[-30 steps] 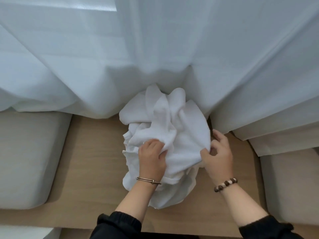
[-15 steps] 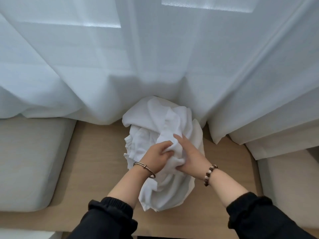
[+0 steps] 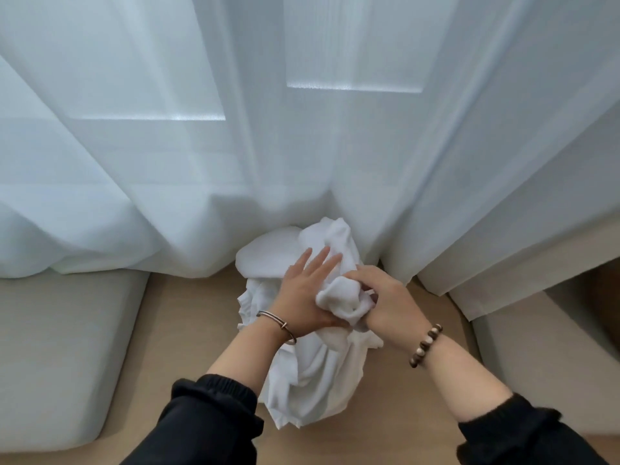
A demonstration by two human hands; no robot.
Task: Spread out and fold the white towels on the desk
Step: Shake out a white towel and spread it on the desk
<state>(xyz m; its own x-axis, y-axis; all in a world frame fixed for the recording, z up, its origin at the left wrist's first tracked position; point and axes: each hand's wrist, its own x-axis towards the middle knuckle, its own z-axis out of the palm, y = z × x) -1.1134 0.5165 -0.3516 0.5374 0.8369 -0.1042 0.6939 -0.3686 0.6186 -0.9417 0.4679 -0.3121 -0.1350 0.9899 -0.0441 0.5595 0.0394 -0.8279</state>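
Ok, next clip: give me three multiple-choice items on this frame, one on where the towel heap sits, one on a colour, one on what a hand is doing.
1. Where does the towel heap lie?
A) on the wooden desk, its far end against the curtain
B) on a chair seat
C) on the floor

2. What colour are the sleeves?
A) white
B) black
C) red

3. What is the right hand doing?
A) lying flat beside the heap
B) hanging off the desk
C) gripping a bunch of towel

Answers:
1 A, bare wood shows on both sides of the heap and the curtain folds meet its top.
2 B, both cuffs are black.
3 C, its fingers curl round a wad of cloth, while the left hand lies on the heap with straight fingers.
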